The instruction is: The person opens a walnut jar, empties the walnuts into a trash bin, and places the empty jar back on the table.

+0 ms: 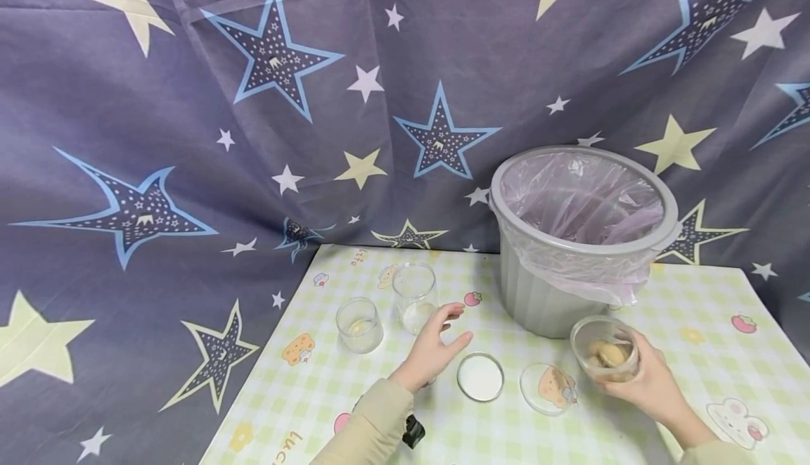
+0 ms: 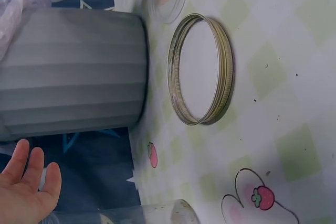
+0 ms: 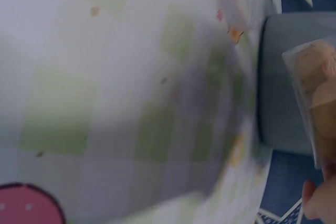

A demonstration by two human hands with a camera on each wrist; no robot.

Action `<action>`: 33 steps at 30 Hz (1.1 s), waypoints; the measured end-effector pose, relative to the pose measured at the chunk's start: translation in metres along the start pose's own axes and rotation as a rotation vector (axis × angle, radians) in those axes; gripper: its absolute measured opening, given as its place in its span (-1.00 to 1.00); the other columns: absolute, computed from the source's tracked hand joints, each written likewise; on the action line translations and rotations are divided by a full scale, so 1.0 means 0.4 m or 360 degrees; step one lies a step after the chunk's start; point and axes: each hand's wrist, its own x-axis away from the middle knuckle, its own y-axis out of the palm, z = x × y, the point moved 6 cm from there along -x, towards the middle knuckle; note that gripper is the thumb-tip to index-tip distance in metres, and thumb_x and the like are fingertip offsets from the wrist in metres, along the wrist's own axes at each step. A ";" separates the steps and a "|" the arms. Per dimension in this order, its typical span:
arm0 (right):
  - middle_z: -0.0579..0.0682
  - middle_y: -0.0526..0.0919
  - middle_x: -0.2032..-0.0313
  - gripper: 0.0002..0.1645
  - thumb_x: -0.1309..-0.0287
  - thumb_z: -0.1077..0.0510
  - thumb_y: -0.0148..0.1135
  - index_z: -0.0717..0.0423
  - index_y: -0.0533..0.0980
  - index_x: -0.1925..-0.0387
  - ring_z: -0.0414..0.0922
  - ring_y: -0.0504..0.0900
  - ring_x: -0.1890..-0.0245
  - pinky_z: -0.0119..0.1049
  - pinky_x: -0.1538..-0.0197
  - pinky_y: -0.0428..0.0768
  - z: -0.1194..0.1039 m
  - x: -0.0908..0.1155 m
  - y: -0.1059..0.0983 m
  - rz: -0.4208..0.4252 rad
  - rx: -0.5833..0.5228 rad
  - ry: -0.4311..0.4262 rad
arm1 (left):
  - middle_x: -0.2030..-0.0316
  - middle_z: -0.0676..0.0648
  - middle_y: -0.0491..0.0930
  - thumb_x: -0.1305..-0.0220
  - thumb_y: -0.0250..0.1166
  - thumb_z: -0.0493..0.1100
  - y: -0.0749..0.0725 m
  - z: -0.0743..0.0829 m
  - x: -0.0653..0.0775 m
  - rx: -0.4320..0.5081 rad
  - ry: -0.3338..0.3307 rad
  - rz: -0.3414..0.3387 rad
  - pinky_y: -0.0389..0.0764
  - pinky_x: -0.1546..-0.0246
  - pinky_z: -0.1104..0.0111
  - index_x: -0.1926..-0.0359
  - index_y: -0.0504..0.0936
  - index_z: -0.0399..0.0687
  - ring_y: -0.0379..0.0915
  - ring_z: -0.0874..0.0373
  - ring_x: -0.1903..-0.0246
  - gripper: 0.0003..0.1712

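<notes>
A green-and-white checked tabletop [image 1: 696,296] bears a grey, ribbed plastic bin [image 1: 538,303]. Near the bin, the right hand [image 1: 652,380] grips a clear, round container [image 1: 581,358] of tan lumps [image 1: 609,354] above the tabletop; the left hand [image 1: 433,349], thumb and fingers spread apart, hovers near a round, gold-rimmed white lid [image 1: 480,377].

Jar [image 1: 582,356] in right hand [image 1: 652,380], before bin [image 1: 538,296] (lid [image 1: 481,378] leftward, on table [image 1: 512,437]).

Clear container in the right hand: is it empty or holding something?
Holding something: tan rounded pieces show inside the clear container in both the head and left wrist views.
</notes>
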 end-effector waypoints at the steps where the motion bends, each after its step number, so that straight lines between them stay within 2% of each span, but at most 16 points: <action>1: 0.34 0.51 0.00 0.24 0.62 0.19 0.65 0.32 0.24 -0.25 -0.29 0.30 0.08 -0.16 0.12 0.37 -0.009 -0.002 0.003 -0.0012 0.0008 0.0008 | -0.17 -0.17 0.41 -0.30 0.21 -0.09 0.000 0.003 0.000 -0.0037 0.0016 -0.0014 0.38 -0.20 0.10 -0.26 0.34 -0.13 0.33 -0.04 -0.19 -0.45; 3: 0.35 0.50 0.00 0.23 0.61 0.18 0.64 0.31 0.24 -0.25 -0.02 0.31 0.06 0.07 0.13 0.36 -0.027 -0.006 0.009 -0.0046 0.0001 0.0013 | -0.19 -0.15 0.38 -0.29 0.21 -0.07 0.001 0.011 0.001 -0.0128 0.0051 -0.0052 0.39 -0.21 0.12 -0.29 0.32 -0.09 0.31 -0.03 -0.20 -0.42; 5: 0.36 0.47 -0.03 0.23 0.59 0.19 0.63 0.31 0.22 -0.26 0.16 0.28 0.05 0.22 0.15 0.32 -0.045 -0.009 0.018 -0.0089 -0.0012 0.0003 | -0.22 -0.11 0.35 -0.29 0.22 -0.04 0.002 0.020 0.002 -0.0248 0.0088 -0.0099 0.39 -0.22 0.14 -0.32 0.30 0.00 0.30 0.00 -0.22 -0.39; 8: 0.35 0.47 -0.03 0.23 0.66 0.19 0.63 0.33 0.26 -0.23 0.22 0.31 0.05 0.25 0.13 0.30 -0.071 -0.013 0.028 -0.0082 -0.0010 -0.0059 | -0.25 -0.07 0.31 -0.26 0.24 -0.01 0.004 0.036 0.003 -0.0411 0.0156 -0.0163 0.38 -0.23 0.15 -0.37 0.25 0.09 0.29 0.02 -0.24 -0.32; 13: 0.32 0.50 -0.02 0.25 0.75 0.17 0.64 0.34 0.28 -0.20 0.13 0.32 0.08 0.12 0.17 0.33 -0.115 -0.016 0.045 -0.0056 0.0017 -0.0175 | -0.29 -0.08 0.24 -0.23 0.27 0.04 0.009 0.066 0.007 -0.0595 0.0282 -0.0239 0.43 -0.19 0.17 -0.39 0.22 0.13 0.31 0.02 -0.22 -0.26; 19: 0.28 0.50 -0.01 0.22 0.73 0.16 0.66 0.34 0.30 -0.17 0.06 0.28 0.04 0.13 0.14 0.36 -0.161 -0.015 0.073 -0.0118 -0.0027 -0.0240 | -0.33 -0.10 0.18 -0.22 0.26 0.11 0.024 0.096 0.015 -0.0729 0.0399 -0.0297 0.48 -0.13 0.12 -0.40 0.18 0.21 0.28 -0.03 -0.24 -0.23; 22: 0.24 0.53 0.03 0.21 0.73 0.13 0.67 0.30 0.31 -0.16 0.05 0.30 0.05 0.14 0.16 0.39 -0.182 -0.013 0.088 -0.0128 -0.0011 -0.0287 | -0.31 -0.11 0.20 -0.19 0.28 0.14 0.033 0.108 0.017 -0.0790 0.0463 -0.0313 0.48 -0.14 0.15 -0.40 0.19 0.21 0.29 -0.02 -0.24 -0.21; 28: 0.16 0.56 0.05 0.18 0.71 0.10 0.68 0.24 0.33 -0.15 -0.05 0.31 0.09 0.01 0.21 0.44 -0.220 -0.017 0.123 -0.0159 0.0024 -0.0391 | -0.28 -0.10 0.22 -0.12 0.33 0.18 0.054 0.127 0.022 -0.0917 0.0652 -0.0324 0.44 -0.19 0.22 -0.38 0.22 0.16 0.23 0.03 -0.26 -0.16; 33: 0.13 0.55 0.04 0.14 0.71 0.15 0.66 0.21 0.35 -0.14 -0.05 0.31 0.10 -0.09 0.21 0.43 -0.246 -0.020 0.153 -0.0211 0.0022 -0.0444 | -0.29 -0.11 0.20 -0.05 0.36 0.25 0.068 0.140 0.024 -0.1061 0.0785 -0.0338 0.37 -0.24 0.16 -0.38 0.23 0.21 0.22 0.02 -0.27 -0.10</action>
